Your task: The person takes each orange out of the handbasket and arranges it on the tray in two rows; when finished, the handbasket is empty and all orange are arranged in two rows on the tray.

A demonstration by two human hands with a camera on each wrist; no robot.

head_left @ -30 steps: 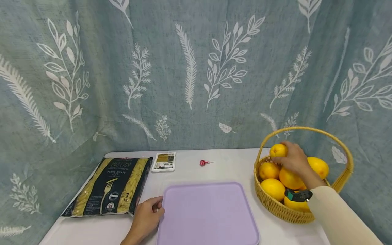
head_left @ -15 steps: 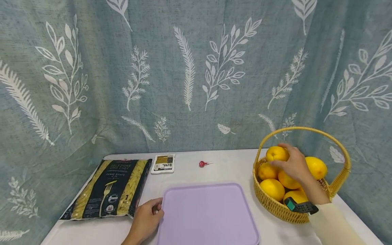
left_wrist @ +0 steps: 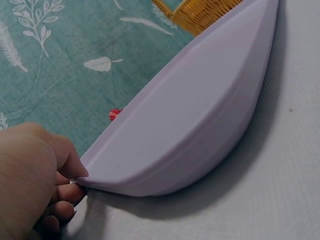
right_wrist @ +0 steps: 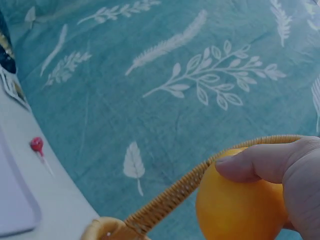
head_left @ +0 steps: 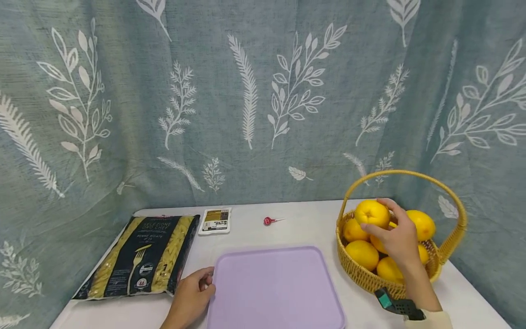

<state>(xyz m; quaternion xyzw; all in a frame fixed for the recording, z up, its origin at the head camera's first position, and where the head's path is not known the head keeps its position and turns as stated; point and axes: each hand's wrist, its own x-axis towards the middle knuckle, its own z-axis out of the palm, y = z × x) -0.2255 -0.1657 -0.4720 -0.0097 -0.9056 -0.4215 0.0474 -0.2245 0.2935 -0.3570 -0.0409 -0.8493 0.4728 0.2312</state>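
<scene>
My right hand grips a yellow lemon between thumb and fingers, above the other lemons in a wicker basket. Up close in the right wrist view, the thumb lies over the top of the held lemon, with the basket's handle passing behind. At the left side of a lilac tray, my left hand pinches the rim. The left wrist view shows that hand with its fingertips at the corner of the tray.
A bag of penne pasta lies at the left, beside a small flat white packet. Behind the tray is a red lollipop on the white table. The basket's tall handle arches over the fruit, and a patterned curtain hangs behind.
My right hand has drawn the lemon up from the back of the basket, slightly left and nearer to me. The left hand stays at the tray's rim.
</scene>
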